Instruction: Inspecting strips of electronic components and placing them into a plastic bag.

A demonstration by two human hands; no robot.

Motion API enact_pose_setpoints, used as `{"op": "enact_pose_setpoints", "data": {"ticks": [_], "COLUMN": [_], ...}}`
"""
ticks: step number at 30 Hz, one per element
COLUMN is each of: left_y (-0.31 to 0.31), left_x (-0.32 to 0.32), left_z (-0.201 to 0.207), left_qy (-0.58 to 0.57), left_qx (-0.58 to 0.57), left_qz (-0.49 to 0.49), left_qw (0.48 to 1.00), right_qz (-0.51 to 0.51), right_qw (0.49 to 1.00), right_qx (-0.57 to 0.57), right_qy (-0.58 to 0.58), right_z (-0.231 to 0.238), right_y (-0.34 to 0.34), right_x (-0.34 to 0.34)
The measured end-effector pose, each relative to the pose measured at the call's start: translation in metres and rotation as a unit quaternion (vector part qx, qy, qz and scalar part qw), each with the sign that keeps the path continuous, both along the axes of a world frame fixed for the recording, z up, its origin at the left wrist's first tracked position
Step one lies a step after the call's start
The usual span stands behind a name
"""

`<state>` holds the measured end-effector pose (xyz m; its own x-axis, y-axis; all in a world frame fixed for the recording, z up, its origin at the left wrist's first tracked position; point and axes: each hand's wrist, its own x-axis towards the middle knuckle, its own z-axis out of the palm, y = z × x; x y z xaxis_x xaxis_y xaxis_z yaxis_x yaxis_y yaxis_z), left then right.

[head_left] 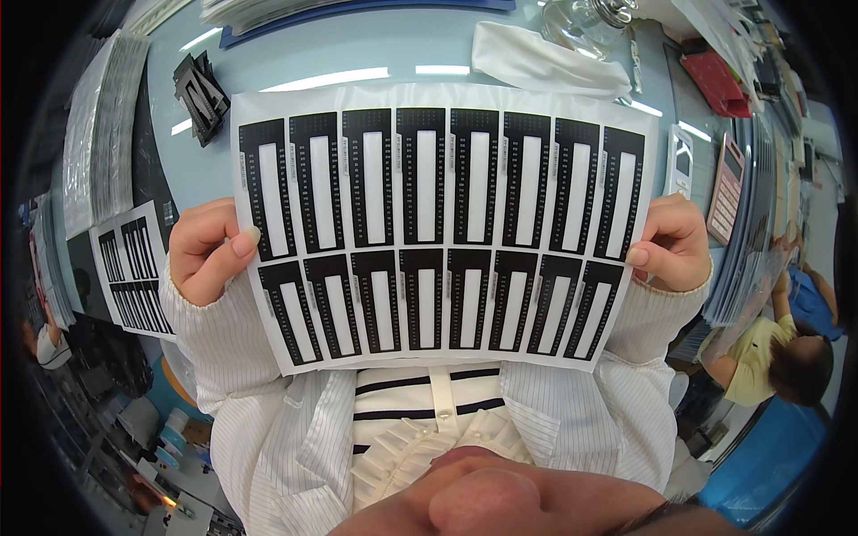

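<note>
Both my hands hold up one white sheet, spread out in front of my chest above the near part of the table. Two rows of black rectangular frames with long white windows cover it. My left hand pinches its left edge, thumb on the face. At the right edge, my right hand grips it the same way. The fingers behind the sheet are hidden. Beyond its upper left corner lies a small pile of black frame-shaped pieces. A similar printed sheet lies to the left of my left hand.
A white cloth and a glass bottle with a metal top are at the far right. Plastic-wrapped stacks stand on the left. A pink calculator lies near sheet stacks. A person in yellow is at the right.
</note>
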<state>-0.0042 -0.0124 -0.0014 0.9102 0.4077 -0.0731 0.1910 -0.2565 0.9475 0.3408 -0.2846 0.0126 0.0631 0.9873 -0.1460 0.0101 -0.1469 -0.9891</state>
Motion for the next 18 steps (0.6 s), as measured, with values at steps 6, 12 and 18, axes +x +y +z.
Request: {"op": "enact_pose_setpoints", "data": {"ticks": [6,12,18], "left_y": [-0.003,-0.002,-0.004], "left_x": [0.002,-0.002,0.004], "left_z": [-0.004,0.000,-0.004], "left_qy": [-0.002,0.002,-0.005], "left_qx": [-0.015,-0.006,-0.014], "left_qz": [0.011,0.024,0.024], "left_qw": [1.000,1.000,1.000], "right_qz": [-0.004,0.002,0.000], "right_qw": [1.000,1.000,0.999], "right_qx": [0.013,0.019,0.028], "right_qy": [-0.007,-0.014,-0.041], "right_z": [-0.002,0.001,0.000], "right_y": [-0.001,0.002,0.000], "right_x": [-0.002,-0.002,-0.002]}}
